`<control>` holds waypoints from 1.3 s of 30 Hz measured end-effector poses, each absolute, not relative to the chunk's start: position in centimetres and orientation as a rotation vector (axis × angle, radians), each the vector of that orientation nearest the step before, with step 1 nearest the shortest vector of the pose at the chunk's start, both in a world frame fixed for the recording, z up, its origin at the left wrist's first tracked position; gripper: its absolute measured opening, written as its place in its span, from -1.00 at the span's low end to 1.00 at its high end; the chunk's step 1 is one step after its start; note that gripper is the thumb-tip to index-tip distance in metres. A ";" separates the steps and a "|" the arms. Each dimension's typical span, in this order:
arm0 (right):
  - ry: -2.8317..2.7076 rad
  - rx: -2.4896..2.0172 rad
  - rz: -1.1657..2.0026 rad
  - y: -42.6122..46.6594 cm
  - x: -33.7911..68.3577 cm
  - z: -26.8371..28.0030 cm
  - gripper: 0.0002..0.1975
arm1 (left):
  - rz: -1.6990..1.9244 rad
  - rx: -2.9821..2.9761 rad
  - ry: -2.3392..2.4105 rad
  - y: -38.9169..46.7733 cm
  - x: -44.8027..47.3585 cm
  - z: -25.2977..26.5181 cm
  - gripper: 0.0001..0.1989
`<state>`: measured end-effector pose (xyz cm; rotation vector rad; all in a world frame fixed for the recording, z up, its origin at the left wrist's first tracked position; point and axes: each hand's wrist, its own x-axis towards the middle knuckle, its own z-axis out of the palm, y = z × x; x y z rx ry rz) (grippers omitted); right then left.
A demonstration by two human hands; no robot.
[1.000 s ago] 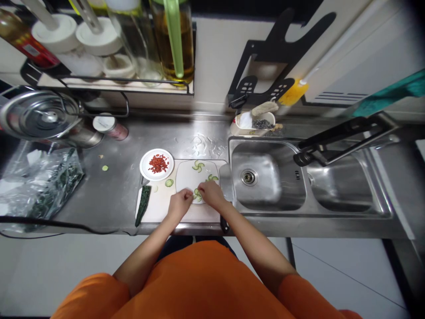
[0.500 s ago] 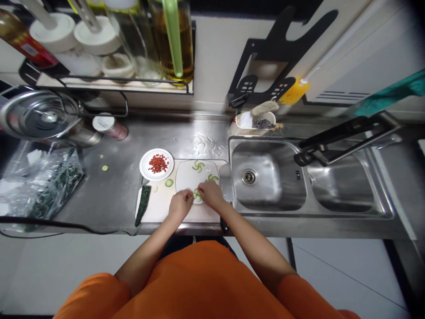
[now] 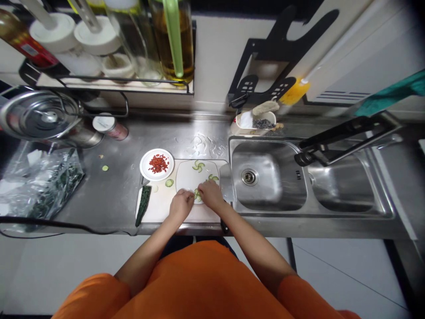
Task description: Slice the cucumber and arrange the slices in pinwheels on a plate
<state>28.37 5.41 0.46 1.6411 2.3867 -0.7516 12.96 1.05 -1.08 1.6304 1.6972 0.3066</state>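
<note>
My left hand (image 3: 180, 205) and my right hand (image 3: 210, 194) meet over a small cluster of cucumber slices (image 3: 198, 194) at the near edge of a white plate (image 3: 189, 176). Fingertips of both hands touch the slices; whether they pinch one is hidden. More cucumber slices (image 3: 198, 165) lie in groups at the plate's far edge and right side. The plate rests on a white cutting board (image 3: 159, 204). A single slice (image 3: 169, 182) lies on the board left of the plate.
A small dish of red berries (image 3: 157, 164) sits at the board's far left corner. A cucumber end (image 3: 143, 204) lies on the board's left edge. A double steel sink (image 3: 268, 179) is to the right. A plastic bag of greens (image 3: 40, 181) lies at the left.
Both hands stay over the near slices, only shifting their fingers slightly. The view has barely moved.
</note>
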 end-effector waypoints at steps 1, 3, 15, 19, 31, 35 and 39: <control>2.392 1.643 -0.746 5.4 28.4 0.4 -0.77 | 0.303 1.636 1.690 1.0 12.9 -1.1 -0.81; 2.407 1.643 -0.733 5.3 28.4 0.3 -0.77 | 0.295 1.653 1.675 1.0 12.9 -1.0 -0.80; 2.504 1.792 -0.718 3.4 29.9 0.1 -0.80 | 0.312 1.823 1.572 0.1 12.2 0.2 -0.74; 2.630 1.759 -0.681 2.2 30.6 -0.2 -0.79 | 0.327 1.929 1.506 -0.7 12.2 -0.1 -0.72; 2.689 1.757 -0.559 1.5 30.8 -1.1 -0.79 | 0.410 2.128 1.462 -1.2 12.0 -1.1 -0.73; 2.678 1.759 -0.548 1.5 30.8 -0.9 -0.78 | 0.412 2.133 1.440 -1.2 12.0 -1.2 -0.72; 2.678 1.747 -0.540 1.6 30.7 -0.7 -0.79 | 0.417 2.138 1.419 -1.1 11.9 -1.3 -0.71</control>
